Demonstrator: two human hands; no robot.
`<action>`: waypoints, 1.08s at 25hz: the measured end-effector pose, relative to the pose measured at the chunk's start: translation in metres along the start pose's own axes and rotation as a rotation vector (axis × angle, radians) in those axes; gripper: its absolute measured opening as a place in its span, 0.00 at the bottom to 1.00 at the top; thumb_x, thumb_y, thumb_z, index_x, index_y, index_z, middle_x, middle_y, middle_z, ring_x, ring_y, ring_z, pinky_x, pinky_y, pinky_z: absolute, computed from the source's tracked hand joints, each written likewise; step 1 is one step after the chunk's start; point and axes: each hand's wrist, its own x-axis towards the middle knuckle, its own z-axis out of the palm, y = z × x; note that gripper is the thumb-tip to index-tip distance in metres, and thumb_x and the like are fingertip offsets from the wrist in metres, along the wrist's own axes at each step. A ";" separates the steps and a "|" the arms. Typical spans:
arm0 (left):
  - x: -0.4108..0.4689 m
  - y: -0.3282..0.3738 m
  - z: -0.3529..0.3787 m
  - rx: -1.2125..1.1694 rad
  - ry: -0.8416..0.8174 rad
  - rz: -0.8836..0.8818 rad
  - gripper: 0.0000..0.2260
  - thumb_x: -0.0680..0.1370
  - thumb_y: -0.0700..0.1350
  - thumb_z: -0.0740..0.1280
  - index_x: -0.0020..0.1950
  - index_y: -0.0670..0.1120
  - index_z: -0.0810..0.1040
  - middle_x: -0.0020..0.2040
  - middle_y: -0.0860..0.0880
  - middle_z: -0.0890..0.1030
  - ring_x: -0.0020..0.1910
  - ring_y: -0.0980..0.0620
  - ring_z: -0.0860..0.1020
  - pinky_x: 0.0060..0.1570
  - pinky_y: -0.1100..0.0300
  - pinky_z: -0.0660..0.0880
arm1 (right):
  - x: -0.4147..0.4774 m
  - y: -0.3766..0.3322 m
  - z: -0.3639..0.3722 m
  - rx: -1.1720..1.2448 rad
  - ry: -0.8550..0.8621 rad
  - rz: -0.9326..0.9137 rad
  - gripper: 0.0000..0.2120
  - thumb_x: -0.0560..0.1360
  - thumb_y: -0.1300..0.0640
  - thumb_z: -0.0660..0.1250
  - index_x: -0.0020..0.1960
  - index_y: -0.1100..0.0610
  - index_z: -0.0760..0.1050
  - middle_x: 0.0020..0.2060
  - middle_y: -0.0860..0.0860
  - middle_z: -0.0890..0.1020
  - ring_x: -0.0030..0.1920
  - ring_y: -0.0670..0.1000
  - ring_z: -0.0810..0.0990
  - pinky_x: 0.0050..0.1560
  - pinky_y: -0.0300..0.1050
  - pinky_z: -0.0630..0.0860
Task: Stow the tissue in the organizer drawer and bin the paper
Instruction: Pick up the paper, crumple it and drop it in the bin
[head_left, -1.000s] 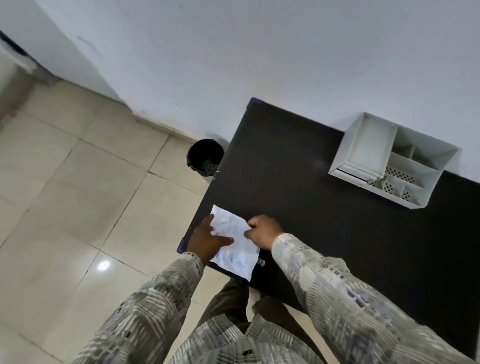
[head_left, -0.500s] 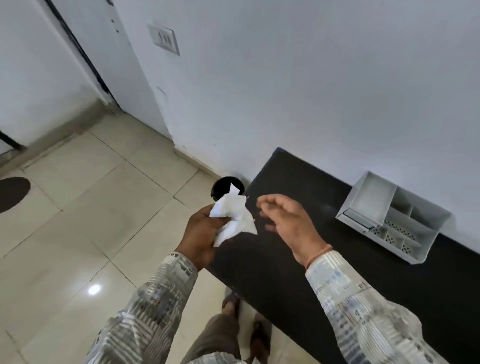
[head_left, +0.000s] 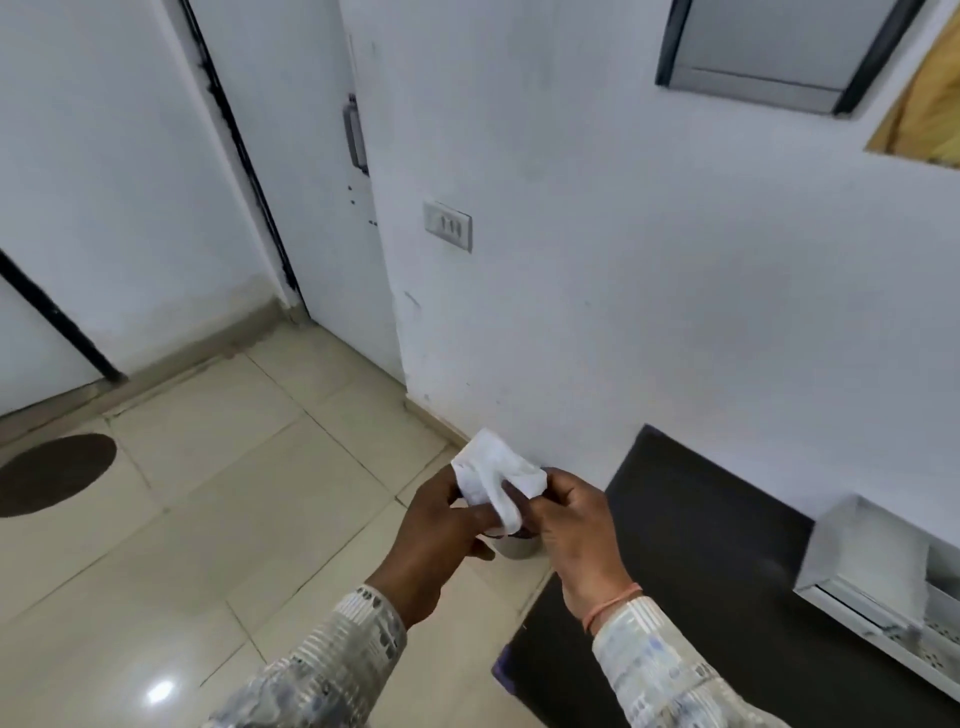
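Between my two hands the paper (head_left: 496, 480) is now a crumpled white wad, where a second ago it lay flat at the near corner of the table (head_left: 691, 525) under both palms. My left hand (head_left: 441, 535) carried it off the edge alone half a second back, and the right hand (head_left: 576, 525) has since come in again, so both are now pinched on it, squeezing it smaller. It sits in the air above the floor, just over the dark bin (head_left: 514, 543), which I can only glimpse beneath my fingers. I judge the binning step nearly ready: let go and it should drop in. The white organizer (head_left: 872, 561) stands on the table by the wall, well apart; I cannot see any tissue.
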 end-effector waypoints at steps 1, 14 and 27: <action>0.007 0.007 -0.024 0.013 -0.047 0.020 0.18 0.69 0.46 0.77 0.59 0.48 0.85 0.53 0.48 0.88 0.47 0.47 0.87 0.43 0.53 0.83 | 0.009 -0.004 0.022 -0.019 0.027 -0.007 0.03 0.75 0.54 0.76 0.47 0.48 0.88 0.42 0.48 0.89 0.47 0.55 0.87 0.54 0.58 0.86; 0.175 0.053 -0.109 0.033 -0.279 -0.214 0.09 0.81 0.41 0.71 0.60 0.43 0.85 0.48 0.42 0.90 0.37 0.47 0.86 0.38 0.54 0.81 | 0.099 -0.012 0.119 -0.192 0.273 -0.119 0.09 0.76 0.53 0.76 0.55 0.41 0.86 0.50 0.41 0.87 0.52 0.43 0.85 0.53 0.37 0.81; 0.433 -0.063 -0.065 0.280 -0.317 -0.522 0.09 0.80 0.48 0.75 0.53 0.44 0.83 0.49 0.42 0.84 0.40 0.43 0.83 0.34 0.55 0.78 | 0.314 0.181 0.084 0.599 0.880 0.670 0.05 0.76 0.58 0.76 0.42 0.54 0.83 0.38 0.52 0.82 0.39 0.51 0.75 0.42 0.47 0.72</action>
